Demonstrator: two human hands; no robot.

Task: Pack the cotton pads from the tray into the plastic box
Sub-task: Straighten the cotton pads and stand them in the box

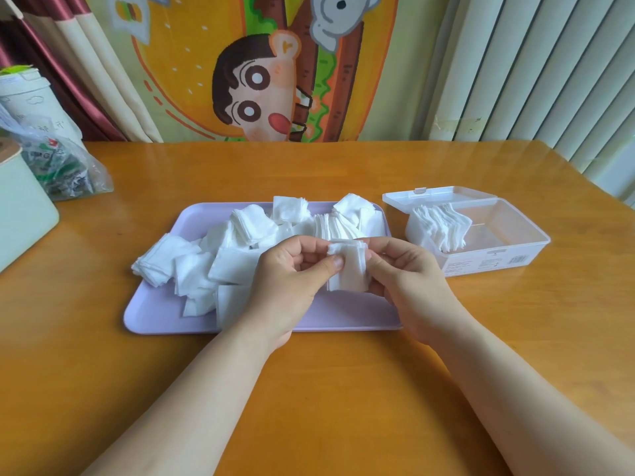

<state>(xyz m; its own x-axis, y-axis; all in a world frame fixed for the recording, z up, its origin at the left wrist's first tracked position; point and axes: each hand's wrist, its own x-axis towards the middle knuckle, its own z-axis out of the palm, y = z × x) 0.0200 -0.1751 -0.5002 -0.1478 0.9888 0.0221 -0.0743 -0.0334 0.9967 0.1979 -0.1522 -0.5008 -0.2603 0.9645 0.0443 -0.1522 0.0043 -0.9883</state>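
Above tray (343, 314) | left hand (292, 276) and right hand (405, 273) both pinch one pad stack (347, 269) — likely squaring it | next: carry stack right of tray into plastic box (481, 261).

left hand (292, 273): fingers (305, 240) curled, pinching | right hand (405, 276): same (palms facing) | forearms converging

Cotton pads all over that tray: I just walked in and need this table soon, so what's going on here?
A person is packing them away. The left hand and right hand together pinch a small stack of pads above the lilac tray. Many loose pads lie heaped on it. The clear plastic box stands to the tray's right, lid open; one batch of pads leans at its left end, the rest unfilled. Most of the job remains.
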